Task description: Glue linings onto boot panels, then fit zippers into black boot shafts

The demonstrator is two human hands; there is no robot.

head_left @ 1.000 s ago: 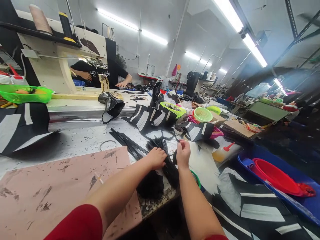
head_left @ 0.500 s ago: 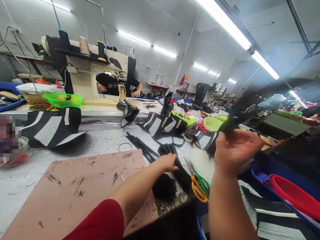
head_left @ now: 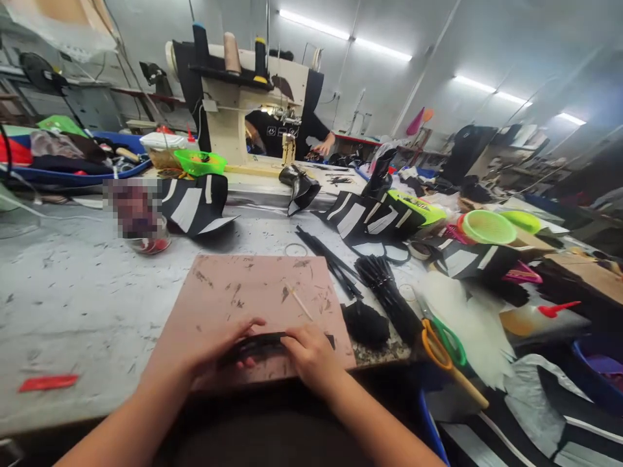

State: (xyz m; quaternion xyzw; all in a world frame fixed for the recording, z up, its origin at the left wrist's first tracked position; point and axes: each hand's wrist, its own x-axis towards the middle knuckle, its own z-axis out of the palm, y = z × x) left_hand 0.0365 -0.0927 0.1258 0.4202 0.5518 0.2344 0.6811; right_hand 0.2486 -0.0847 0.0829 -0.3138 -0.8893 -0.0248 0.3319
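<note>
While the right hand [head_left: 309, 353] holds a black strip [head_left: 272, 342] shut in its fingers, the left hand [head_left: 221, 347] is curved wide around the other end.

Now that both hands have come over the pink board [head_left: 233, 292], the left hand is off the black bundle [head_left: 387, 298] it touched before, and the right hand is no longer up in the air at the right; the strip is low over the near part of the board, between the hands, and a thin white stick [head_left: 299, 301] lies on the board just past them, while a black cloth [head_left: 367, 323], the bundle, and scissors with orange and green handles [head_left: 440, 344] sit to the right, and a sewing machine [head_left: 228, 123] stands behind.
</note>
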